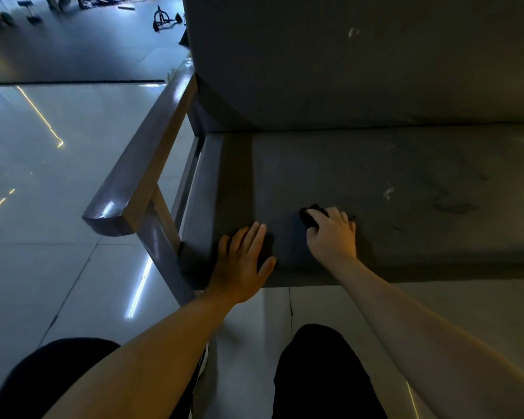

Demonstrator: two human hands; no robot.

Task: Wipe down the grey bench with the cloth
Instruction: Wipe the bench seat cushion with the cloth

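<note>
right hand (332, 234) gripping bunched dark cloth (310, 216) on grey bench (406, 182) seat | left hand (244, 261) resting flat, fingers straight, by front edge near glossy armrest (139, 170)

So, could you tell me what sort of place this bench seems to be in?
Probably a gym's seating area, though the light is dim. What looks like a dumbbell and a black equipment frame lie on the dark floor beyond, and the grey bench with its armrest stands on glossy tiles.

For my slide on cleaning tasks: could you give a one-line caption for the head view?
Wiping the grey bench: right hand grips a dark cloth on it, left hand rests flat alongside.
</note>
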